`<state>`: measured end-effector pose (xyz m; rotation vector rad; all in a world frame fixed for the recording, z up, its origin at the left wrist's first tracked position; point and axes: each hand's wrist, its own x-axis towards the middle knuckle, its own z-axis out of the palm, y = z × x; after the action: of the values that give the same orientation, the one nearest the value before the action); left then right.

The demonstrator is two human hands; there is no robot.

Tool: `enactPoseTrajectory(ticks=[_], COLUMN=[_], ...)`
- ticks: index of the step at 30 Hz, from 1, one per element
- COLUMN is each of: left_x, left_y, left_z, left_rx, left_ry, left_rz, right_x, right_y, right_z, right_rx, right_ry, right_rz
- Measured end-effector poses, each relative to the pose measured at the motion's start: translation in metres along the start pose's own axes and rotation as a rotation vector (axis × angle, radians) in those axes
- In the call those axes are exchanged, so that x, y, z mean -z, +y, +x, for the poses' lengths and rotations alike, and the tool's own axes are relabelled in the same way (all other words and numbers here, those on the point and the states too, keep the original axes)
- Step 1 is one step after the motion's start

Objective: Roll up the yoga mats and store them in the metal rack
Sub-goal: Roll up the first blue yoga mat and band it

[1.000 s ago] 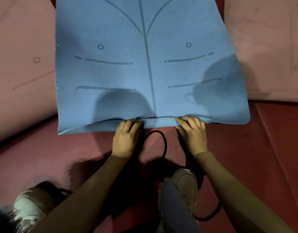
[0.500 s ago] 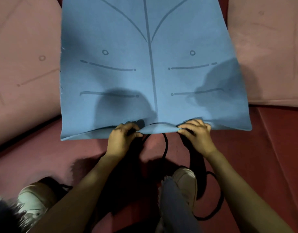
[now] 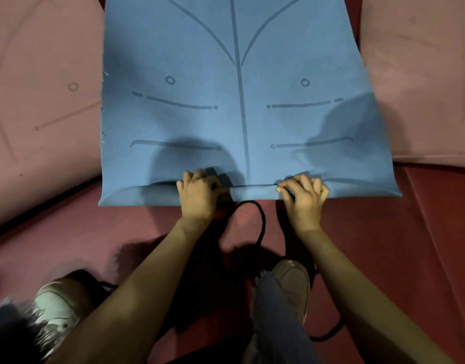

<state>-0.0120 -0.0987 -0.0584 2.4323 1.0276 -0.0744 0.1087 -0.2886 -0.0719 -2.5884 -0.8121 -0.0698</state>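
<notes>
- In the head view, a person is crouching over a blue mat [image 3: 236, 114], which is lying flat on the red floor [image 3: 383, 245]. Its near edge is turned over into a narrow first fold [image 3: 252, 193].
- The left grip [image 3: 198, 195] is curling its fingers over the fold left of the printed centre line, grasping the mat. The right grip [image 3: 303, 198] is clasping the fold right of that line.
- This looks like the very start of the roll, and no rack is in view.
- To do this well, both grips should be pushing forward evenly, holding the fold square to the centre line.
- The outer ends of the fold are lying looser than the middle, so they probably need tightening before the roll grows.
- A black cord [image 3: 262, 222] is looping just beside the fold, between the wrists, and could get rolled in.
- The mat is looking like thin, matte foam, bending softly without creasing, with darker lines and small rings printed on it.
- Pink mats [image 3: 42, 101] are lying on either side, dull and faintly marked.
- The floor is looking smooth and padded, with seams.
</notes>
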Motion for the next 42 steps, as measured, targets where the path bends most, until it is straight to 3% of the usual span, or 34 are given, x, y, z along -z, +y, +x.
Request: enactPoseTrajectory(ticks=[5, 10, 14, 19, 25, 29, 31, 35, 37, 42], left_x=[-0.005, -0.013, -0.013, -0.008, -0.006, -0.008, -0.007, -0.006, -0.006, -0.007], left_y=[-0.008, -0.03, -0.048, -0.043, -0.034, -0.032, -0.037, -0.045, -0.047, -0.05], left_z=[-0.012, -0.013, -0.012, -0.004, 0.003, 0.006, 0.015, 0.028, 0.028, 0.027], left_rx=[-0.25, -0.455, -0.637, -0.589, -0.573, -0.563, -0.621, -0.735, -0.731, -0.75], left_ry=[0.116, 0.167, 0.126, 0.103, 0.275, 0.346, 0.349, 0.299, 0.289, 0.265], left_rz=[-0.007, -0.14, -0.095, -0.09, 0.111, 0.106, 0.088, 0.107, 0.102, 0.098], right_x=[-0.009, -0.001, -0.001, 0.0, 0.005, 0.008, 0.007, -0.008, -0.011, -0.002], right_y=[0.005, 0.03, 0.031, 0.032, 0.032, 0.033, 0.032, 0.022, 0.016, 0.033], right_z=[-0.005, -0.009, -0.005, 0.005, 0.034, 0.054, 0.053, 0.026, 0.015, 0.011], right_rx=[0.137, 0.26, 0.22, 0.208, 0.154, 0.14, 0.16, 0.172, 0.158, 0.287], right_ry=[0.088, -0.094, -0.101, -0.14, -0.3, -0.382, -0.335, -0.012, 0.072, -0.065], right_rz=[-0.137, -0.03, 0.007, 0.074, 0.092, 0.156, 0.152, -0.024, -0.108, -0.013])
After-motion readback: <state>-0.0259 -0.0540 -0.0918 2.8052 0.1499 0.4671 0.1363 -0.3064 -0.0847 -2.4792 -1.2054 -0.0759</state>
